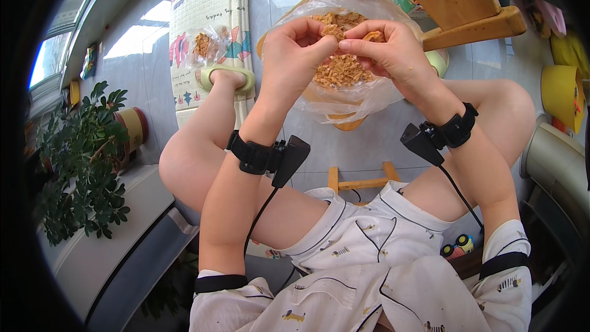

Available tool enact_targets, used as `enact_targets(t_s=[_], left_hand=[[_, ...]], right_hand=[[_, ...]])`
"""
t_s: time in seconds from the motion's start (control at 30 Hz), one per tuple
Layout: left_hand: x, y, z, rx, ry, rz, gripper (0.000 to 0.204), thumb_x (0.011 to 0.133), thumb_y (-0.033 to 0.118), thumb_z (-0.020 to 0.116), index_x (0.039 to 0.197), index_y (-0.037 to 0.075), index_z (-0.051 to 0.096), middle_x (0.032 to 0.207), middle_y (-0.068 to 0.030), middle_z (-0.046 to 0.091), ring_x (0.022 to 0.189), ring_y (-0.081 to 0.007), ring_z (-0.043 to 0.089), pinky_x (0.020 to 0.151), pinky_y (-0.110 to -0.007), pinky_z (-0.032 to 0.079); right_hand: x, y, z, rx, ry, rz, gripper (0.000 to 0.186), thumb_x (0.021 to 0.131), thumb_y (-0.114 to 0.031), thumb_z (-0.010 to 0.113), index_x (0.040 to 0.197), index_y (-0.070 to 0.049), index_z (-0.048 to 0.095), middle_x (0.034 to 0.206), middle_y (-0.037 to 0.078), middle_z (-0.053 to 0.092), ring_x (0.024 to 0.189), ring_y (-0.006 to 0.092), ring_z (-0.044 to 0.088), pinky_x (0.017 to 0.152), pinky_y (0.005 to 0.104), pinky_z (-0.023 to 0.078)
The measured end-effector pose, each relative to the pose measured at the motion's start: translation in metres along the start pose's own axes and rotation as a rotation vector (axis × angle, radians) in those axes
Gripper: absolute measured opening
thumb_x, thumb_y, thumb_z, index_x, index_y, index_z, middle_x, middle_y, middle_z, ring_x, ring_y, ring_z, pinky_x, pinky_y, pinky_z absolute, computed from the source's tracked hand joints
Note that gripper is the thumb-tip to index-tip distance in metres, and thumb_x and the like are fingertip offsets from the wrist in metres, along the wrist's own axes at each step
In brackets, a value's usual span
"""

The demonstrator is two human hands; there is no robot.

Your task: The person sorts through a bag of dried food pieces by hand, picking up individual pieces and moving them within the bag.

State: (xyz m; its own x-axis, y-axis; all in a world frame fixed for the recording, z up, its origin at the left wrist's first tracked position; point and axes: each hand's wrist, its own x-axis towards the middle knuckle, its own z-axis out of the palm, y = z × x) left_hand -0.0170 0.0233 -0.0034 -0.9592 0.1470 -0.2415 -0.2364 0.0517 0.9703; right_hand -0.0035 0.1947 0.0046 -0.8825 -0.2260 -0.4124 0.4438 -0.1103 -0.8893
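Observation:
Both my hands meet over a clear plastic bag (381,101) spread on a wooden chair. A heap of dried orange-brown pieces (341,74) lies in it; their exact kind is unclear. Closed in a pinch, my left hand (292,55) has a dried orange-brown piece (330,29) at its fingertips. My right hand (396,52) is closed too, its thumb and forefinger touching the left fingertips. Another dried orange-brown piece (373,36) shows within its curled fingers. Part of the heap is hidden behind my hands.
The wooden chair's back (473,24) rises at the far right. On a patterned mat (212,0) at the left lies a smaller plastic bag (212,55) with similar pieces. A potted plant (86,154) stands left, a yellow bin (560,95) right. My knees flank the chair.

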Motion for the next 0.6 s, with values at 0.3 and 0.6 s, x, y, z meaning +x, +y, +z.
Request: enact_targets(t_s=[0.3, 0.6], left_hand=[[-0.001, -0.005, 0.002, 0.257, 0.012, 0.211, 0.021, 0.072, 0.006, 0.067, 0.089, -0.005, 0.061, 0.076, -0.0037, 0.063, 0.067, -0.0083, 0.059, 0.061, -0.021, 0.048], [-0.001, 0.007, -0.006, -0.067, -0.072, -0.019, 0.024, 0.08, 0.01, 0.064, 0.1, -0.004, 0.063, 0.085, -0.0064, 0.066, 0.073, -0.0107, 0.062, 0.066, -0.022, 0.05]], right_hand=[[0.001, 0.003, 0.0, -0.014, -0.004, 0.006, 0.017, 0.078, -0.015, 0.071, 0.088, -0.002, 0.065, 0.067, 0.0, 0.06, 0.056, 0.0017, 0.052, 0.045, 0.0151, 0.036], [0.003, -0.001, -0.002, 0.11, -0.013, 0.082, 0.019, 0.081, -0.016, 0.069, 0.092, -0.002, 0.063, 0.065, -0.002, 0.056, 0.055, 0.0013, 0.051, 0.042, 0.0151, 0.033]])
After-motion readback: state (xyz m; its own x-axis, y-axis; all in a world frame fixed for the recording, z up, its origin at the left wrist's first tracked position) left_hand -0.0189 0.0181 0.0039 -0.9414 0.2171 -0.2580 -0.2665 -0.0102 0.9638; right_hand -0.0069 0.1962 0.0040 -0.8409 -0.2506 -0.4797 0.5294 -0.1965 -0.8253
